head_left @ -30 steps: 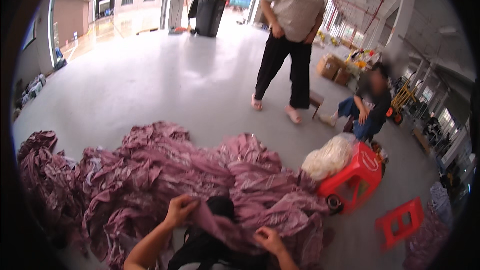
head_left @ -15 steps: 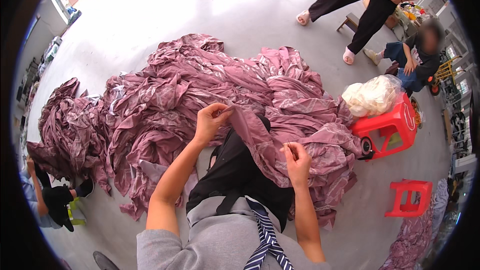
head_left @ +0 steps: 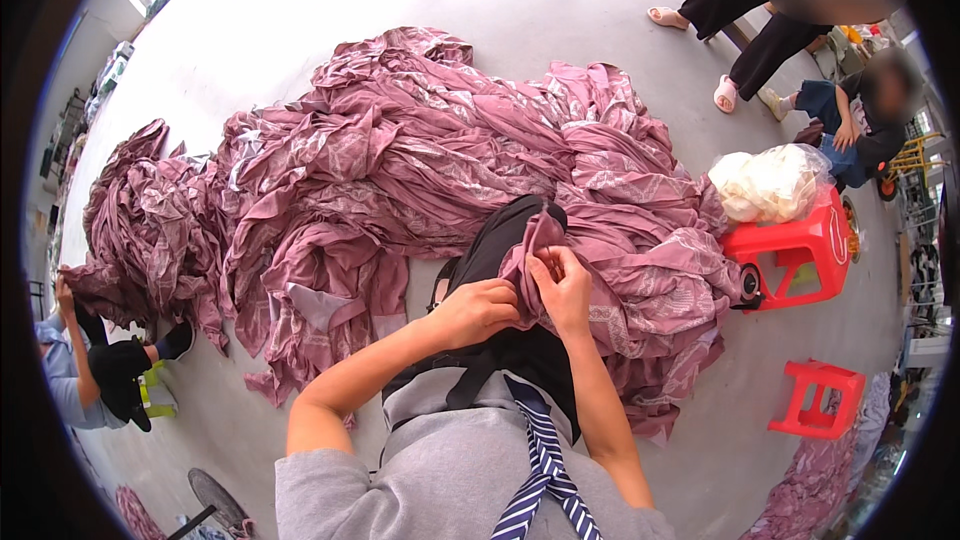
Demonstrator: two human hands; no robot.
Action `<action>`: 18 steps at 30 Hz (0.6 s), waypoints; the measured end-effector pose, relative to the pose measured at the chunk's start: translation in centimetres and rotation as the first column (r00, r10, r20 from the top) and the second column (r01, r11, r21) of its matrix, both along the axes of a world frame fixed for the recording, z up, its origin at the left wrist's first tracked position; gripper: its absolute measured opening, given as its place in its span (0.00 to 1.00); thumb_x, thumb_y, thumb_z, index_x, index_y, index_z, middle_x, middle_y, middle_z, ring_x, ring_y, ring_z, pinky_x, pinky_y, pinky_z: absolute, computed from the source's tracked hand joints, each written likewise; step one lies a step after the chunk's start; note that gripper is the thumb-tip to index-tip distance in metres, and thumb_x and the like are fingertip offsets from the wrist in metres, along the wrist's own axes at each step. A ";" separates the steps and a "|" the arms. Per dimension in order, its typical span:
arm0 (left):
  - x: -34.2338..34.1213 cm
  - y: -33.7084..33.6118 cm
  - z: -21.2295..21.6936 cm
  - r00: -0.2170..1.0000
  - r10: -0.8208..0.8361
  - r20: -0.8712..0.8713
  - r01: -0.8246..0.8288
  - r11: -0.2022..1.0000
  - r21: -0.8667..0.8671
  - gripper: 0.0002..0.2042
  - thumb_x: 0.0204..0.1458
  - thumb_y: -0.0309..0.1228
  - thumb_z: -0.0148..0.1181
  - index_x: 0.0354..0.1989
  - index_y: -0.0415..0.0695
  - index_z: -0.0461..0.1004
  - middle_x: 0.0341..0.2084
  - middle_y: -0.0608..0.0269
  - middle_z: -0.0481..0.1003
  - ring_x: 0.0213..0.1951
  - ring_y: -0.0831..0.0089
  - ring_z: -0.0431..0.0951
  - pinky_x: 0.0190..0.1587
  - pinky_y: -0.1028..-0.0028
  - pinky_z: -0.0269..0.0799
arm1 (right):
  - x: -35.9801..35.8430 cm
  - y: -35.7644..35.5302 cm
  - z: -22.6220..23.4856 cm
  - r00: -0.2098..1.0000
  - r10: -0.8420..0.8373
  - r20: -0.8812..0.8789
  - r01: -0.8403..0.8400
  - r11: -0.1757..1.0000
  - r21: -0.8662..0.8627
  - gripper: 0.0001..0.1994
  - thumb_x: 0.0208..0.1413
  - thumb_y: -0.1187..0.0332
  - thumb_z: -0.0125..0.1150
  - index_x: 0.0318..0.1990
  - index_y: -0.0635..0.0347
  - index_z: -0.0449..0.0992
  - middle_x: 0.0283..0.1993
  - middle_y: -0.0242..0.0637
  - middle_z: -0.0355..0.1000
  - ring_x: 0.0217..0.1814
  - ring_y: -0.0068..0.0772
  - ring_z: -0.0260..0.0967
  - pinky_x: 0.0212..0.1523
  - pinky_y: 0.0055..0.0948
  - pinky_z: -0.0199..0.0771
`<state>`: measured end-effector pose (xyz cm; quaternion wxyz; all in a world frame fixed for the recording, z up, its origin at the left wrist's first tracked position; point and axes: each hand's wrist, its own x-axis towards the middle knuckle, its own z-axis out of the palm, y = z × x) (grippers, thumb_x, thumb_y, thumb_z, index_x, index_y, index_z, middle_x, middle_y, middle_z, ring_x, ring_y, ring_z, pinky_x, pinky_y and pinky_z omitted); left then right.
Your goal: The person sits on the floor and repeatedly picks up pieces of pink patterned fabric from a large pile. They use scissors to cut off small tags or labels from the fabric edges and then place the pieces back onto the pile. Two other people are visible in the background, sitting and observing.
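A large heap of mauve patterned fabric (head_left: 400,150) lies on the floor before me, and one end of it reaches over my black-trousered lap. Over my lap, my left hand (head_left: 478,312) is closed, its fingers gripping a fold of this fabric. Close beside it, to the right, my right hand (head_left: 562,288) pinches a raised edge of the same cloth between thumb and fingers. Whether anything small is also in those fingertips cannot be made out. The fabric's underside is partly hidden by both hands.
To the right, a red plastic stool (head_left: 800,255) bears a clear bag of cream-coloured material (head_left: 765,185). A second red stool (head_left: 818,398) stands nearer. At far left a person (head_left: 85,365) grips the heap's end; two more people (head_left: 850,130) are at upper right.
My hands have come together over my lap; the left moved down and right, the right moved up and left onto the cloth. The cloth edge stretched between them is now bunched.
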<state>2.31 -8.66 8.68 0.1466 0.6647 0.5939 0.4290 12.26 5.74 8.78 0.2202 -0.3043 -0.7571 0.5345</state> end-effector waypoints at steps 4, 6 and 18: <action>0.6 0.4 -0.8 0.999 -0.023 -0.043 0.023 1.000 -0.006 0.10 0.36 0.25 0.66 0.29 0.41 0.75 0.32 0.61 0.73 0.41 0.61 0.74 0.41 0.67 0.72 | -1.5 1.1 -2.3 0.999 -0.035 0.040 0.028 0.985 0.169 0.07 0.54 0.70 0.61 0.31 0.66 0.73 0.22 0.27 0.70 0.23 0.11 0.62 0.24 0.17 0.62; 0.6 -0.1 -0.3 0.995 -0.042 0.086 0.050 0.995 -0.085 0.10 0.37 0.29 0.69 0.28 0.41 0.75 0.30 0.62 0.74 0.39 0.62 0.75 0.40 0.68 0.72 | -0.9 1.6 -2.8 1.000 -0.031 0.001 0.031 0.996 -0.080 0.07 0.55 0.70 0.61 0.32 0.66 0.74 0.23 0.26 0.71 0.23 0.11 0.61 0.23 0.17 0.62; -3.6 5.4 -3.0 0.442 0.638 0.630 -0.473 0.763 -0.441 0.14 0.50 0.33 0.62 0.42 0.39 0.73 0.29 0.61 0.76 0.28 0.80 0.73 0.28 0.78 0.69 | 0.1 0.8 -2.8 0.998 -0.063 0.021 0.066 0.972 -0.226 0.09 0.56 0.68 0.60 0.34 0.67 0.74 0.25 0.26 0.72 0.24 0.10 0.61 0.26 0.14 0.62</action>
